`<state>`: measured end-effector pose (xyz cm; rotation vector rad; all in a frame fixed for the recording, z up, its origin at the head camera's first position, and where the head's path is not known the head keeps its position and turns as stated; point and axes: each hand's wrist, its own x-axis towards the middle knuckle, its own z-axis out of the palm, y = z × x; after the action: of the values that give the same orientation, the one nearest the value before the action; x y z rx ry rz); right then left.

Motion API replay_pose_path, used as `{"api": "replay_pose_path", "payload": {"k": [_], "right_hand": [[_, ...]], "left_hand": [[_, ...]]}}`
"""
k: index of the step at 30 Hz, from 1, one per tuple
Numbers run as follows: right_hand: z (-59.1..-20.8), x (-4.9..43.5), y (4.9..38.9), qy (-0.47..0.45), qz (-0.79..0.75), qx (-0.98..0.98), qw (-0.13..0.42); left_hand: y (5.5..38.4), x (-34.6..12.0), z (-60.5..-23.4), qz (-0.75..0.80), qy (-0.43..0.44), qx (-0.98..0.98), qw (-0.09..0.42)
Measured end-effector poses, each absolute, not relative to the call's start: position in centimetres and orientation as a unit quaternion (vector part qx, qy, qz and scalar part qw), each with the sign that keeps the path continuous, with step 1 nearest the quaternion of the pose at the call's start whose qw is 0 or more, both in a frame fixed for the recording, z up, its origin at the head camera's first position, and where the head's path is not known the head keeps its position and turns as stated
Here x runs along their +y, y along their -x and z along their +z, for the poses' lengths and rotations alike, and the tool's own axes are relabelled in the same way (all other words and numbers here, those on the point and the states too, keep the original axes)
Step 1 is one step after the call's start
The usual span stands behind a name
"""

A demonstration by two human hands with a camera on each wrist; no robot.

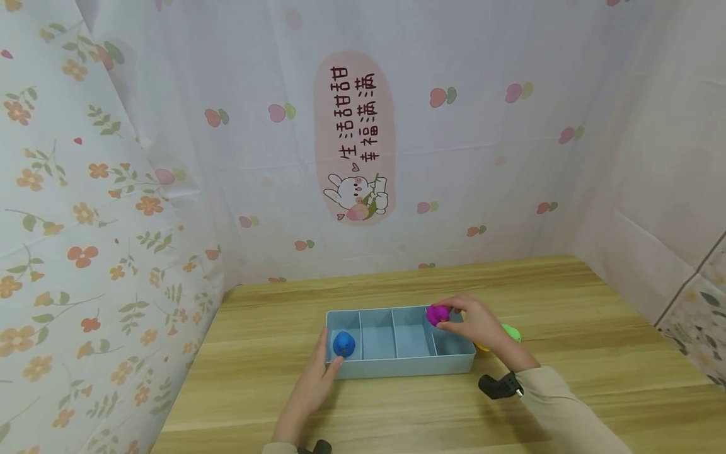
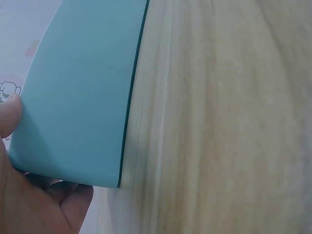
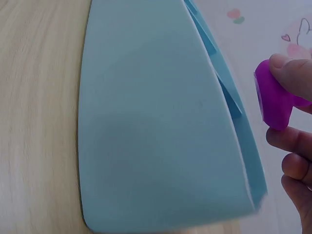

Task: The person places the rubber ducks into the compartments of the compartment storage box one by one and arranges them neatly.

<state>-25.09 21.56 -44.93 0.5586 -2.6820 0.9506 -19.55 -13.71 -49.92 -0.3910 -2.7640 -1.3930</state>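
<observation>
A light blue box (image 1: 404, 368) with a row of compartments stands on the table. My left hand (image 1: 313, 378) grips its left end, the thumb at the front rim and the fingers round the end wall, as the left wrist view also shows. Inside the leftmost compartment sits a blue toy duck (image 1: 343, 344). Over the right part of the box, my right hand (image 1: 476, 323) pinches a purple toy duck (image 1: 438, 315) between thumb and fingers. In the right wrist view the purple duck (image 3: 275, 97) is held above the rim, its flat base facing the box side.
Beyond the box's right end, partly hidden by my right hand and forearm, are a green toy (image 1: 512, 332) and a yellow one (image 1: 482, 347). The wooden table (image 1: 255, 353) meets printed cloth hangings (image 1: 476, 164) at the back and sides.
</observation>
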Motion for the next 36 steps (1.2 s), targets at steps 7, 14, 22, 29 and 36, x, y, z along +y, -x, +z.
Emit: {"api": "replay_pose_path", "payload": {"k": [7,14,22,29,36], "right_hand": [[-44.8,20.2,24.9,-0.198,0.345,-0.911,0.108],[-44.7,18.7,25.3,-0.220,0.343,-0.906,0.112],[-44.3,16.9,25.5,-0.232,0.340,-0.906,0.096],[-44.0,15.5,25.4,-0.241,0.348,-0.902,0.084],[-44.2,14.3,25.4,-0.262,0.337,-0.898,0.103]], "left_hand": [[19.6,-13.8,-49.9,-0.444,0.131,-0.886,0.016],[19.7,-13.9,-50.1,-0.446,0.131,-0.885,0.015],[19.8,-13.8,-50.1,-0.444,0.131,-0.887,0.012],[19.7,-13.9,-50.1,-0.445,0.126,-0.887,0.009],[19.7,-13.8,-50.0,-0.448,0.132,-0.884,0.013]]}}
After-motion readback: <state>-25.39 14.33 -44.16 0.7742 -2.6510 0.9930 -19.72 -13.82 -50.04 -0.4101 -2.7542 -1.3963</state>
